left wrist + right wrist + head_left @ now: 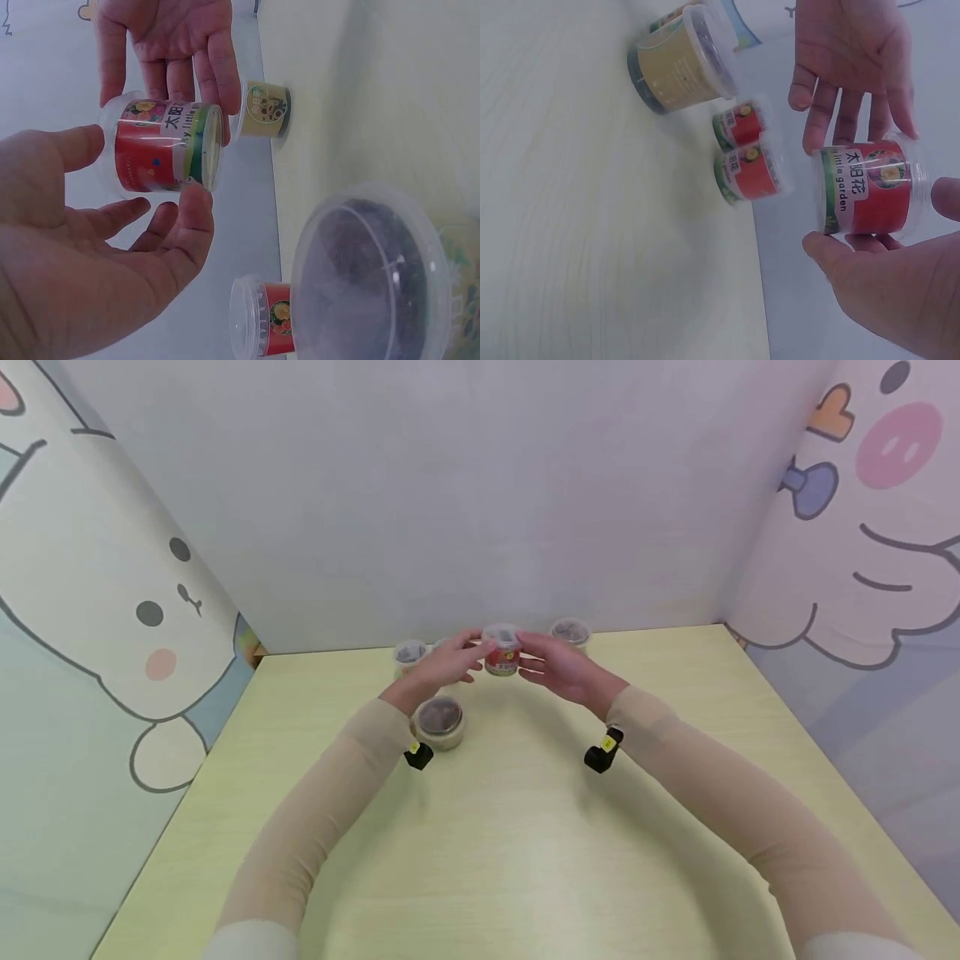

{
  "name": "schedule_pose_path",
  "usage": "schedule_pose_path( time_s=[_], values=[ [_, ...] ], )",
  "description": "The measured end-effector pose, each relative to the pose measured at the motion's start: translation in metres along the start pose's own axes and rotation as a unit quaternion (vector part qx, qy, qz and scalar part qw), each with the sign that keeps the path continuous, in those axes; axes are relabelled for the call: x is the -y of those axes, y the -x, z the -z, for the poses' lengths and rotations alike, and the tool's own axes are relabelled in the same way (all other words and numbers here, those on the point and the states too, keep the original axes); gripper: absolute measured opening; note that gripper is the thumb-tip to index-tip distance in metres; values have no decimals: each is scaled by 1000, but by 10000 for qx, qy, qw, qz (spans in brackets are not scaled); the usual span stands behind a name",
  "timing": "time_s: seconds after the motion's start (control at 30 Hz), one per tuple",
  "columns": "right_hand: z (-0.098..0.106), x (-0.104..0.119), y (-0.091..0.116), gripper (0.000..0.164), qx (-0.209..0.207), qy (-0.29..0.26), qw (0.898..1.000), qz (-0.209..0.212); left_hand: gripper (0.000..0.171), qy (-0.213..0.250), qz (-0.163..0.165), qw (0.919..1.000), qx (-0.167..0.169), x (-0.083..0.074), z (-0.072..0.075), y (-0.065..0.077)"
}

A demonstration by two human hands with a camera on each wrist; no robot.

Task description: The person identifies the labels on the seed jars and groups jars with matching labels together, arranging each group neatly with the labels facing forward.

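Note:
A small clear plastic cup [502,649] with a red label and see-through lid is held upright above the table's back part, between both hands. My left hand [448,663] grips its left side, thumb near the lid and fingertips toward the base. From the other side my right hand [561,667] holds it with thumb and fingers. Printed text and a green band show on the cup [165,146] in the left wrist view. Below my left wrist stands a wider tan cup [441,722] with a clear lid.
Two smaller red-labelled cups [742,124] [748,172] stand by the back wall, left of the held cup. A tan cup [571,632] stands at the back right. The pale wooden table [510,860] meets a white wall [480,493] behind and cartoon-printed side panels.

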State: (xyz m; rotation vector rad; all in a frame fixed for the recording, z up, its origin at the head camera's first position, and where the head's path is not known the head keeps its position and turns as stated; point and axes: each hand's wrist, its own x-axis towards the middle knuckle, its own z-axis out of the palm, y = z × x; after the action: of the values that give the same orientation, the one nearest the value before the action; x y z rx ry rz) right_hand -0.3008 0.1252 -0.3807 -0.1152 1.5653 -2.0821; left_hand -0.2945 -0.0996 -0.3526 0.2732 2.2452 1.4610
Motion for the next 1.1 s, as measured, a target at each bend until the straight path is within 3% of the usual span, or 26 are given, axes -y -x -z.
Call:
schedule_pose_path(
  time_s=[0.27, 0.4, 0.63, 0.87, 1.1],
  values=[
    [-10, -7, -24, 57, -368, -177, 9990, 164, 56, 300, 108, 9995, 22, 0, 12, -8],
    [-12, -15, -38, 54, -532, -182, 9983, 145, 53, 189, 162, 9997, -50, 5, 15, -12],
    [-11, -28, -55, 52, -829, -72, 9965, 86, 46, -605, 233, 9978, -135, 20, 14, -26],
    [-10, -40, -69, 48, -1204, -241, 9924, 89, 28, -1535, 148, 9879, -142, 26, 10, -35],
    [-10, -48, -75, 48, -1268, -371, 9912, 23, 23, -961, 631, 9933, -149, 23, 7, -38]
  ],
)
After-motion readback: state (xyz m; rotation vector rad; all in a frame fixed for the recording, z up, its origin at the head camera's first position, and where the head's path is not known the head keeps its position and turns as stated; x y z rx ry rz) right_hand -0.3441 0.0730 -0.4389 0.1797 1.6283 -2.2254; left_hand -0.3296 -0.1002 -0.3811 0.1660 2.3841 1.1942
